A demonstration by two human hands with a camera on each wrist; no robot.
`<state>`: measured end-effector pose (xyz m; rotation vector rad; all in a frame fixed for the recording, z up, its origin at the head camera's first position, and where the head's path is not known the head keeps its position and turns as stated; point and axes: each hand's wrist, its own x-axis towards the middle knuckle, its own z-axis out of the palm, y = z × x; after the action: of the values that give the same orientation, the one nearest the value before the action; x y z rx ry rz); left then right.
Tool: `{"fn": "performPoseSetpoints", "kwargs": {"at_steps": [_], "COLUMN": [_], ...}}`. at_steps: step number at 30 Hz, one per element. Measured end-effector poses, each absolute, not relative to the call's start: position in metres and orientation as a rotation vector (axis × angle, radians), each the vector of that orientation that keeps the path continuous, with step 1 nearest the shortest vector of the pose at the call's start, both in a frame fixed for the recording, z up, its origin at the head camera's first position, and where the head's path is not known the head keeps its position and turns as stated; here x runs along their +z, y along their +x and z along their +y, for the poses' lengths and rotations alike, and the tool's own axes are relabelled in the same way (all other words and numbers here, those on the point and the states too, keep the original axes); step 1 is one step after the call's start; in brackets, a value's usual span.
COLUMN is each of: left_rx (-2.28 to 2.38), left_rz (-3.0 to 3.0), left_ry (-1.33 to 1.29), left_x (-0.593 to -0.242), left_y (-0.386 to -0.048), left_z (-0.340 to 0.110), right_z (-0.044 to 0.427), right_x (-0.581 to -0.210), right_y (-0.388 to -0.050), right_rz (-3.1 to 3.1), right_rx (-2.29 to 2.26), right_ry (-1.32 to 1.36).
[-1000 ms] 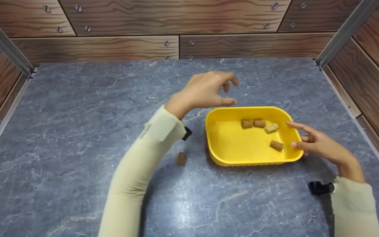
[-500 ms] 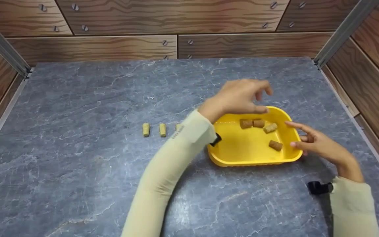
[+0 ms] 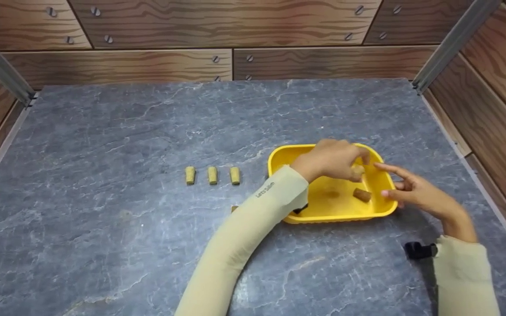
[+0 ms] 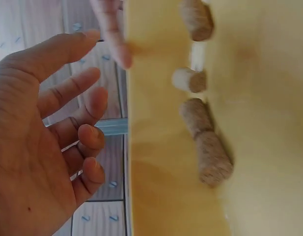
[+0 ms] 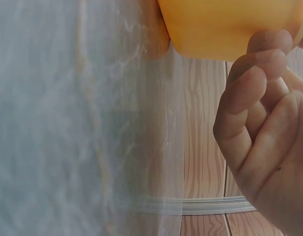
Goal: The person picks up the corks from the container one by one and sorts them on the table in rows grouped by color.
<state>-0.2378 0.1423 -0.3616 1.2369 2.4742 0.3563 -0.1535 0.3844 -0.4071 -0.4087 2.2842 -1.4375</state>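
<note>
My left hand (image 3: 334, 159) reaches down into a yellow plastic tub (image 3: 323, 218), its thumb and fingers on either side of a pale cork (image 3: 358, 171). In the left wrist view the fingers are loosely bent and apart from the corks. A brown cork (image 3: 362, 195) lies nearer the tub's right end. Two more brown corks (image 4: 213, 158) touch end to end in the left wrist view; the left hand hides them from the head camera. At the tub's right end, my right hand (image 3: 428, 195) grips the wall, thumb inside, with other fingers curled outside.
Three pale corks (image 3: 212, 175) lie in a spaced row on the grey marbled table (image 3: 103, 210), left of the tub. The left sleeve mostly covers a brown cork (image 3: 234, 208) on the table. Wood-patterned panels (image 3: 147, 66) border the back and sides.
My left hand has swept rightward from beyond the tub's far left rim and down into it. The row of pale corks has come out from behind the left sleeve. The right hand keeps its grip.
</note>
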Motion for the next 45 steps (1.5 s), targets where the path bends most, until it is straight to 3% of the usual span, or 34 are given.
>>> {"fn": "performPoseSetpoints", "kwargs": {"at_steps": [25, 45], "left_rx": [-0.099, 0.024], "left_rz": [2.330, 2.355], "left_ry": [1.279, 1.278], "left_x": [-0.386, -0.393], "left_y": [-0.223, -0.220], "left_z": [0.158, 0.162], "right_z": [0.383, 0.385], "right_x": [-0.410, -0.408], "right_y": [-0.156, -0.154], "right_rz": [2.308, 2.294], "right_rx": [-1.406, -1.426], "right_ry": [-0.362, -0.391]}}
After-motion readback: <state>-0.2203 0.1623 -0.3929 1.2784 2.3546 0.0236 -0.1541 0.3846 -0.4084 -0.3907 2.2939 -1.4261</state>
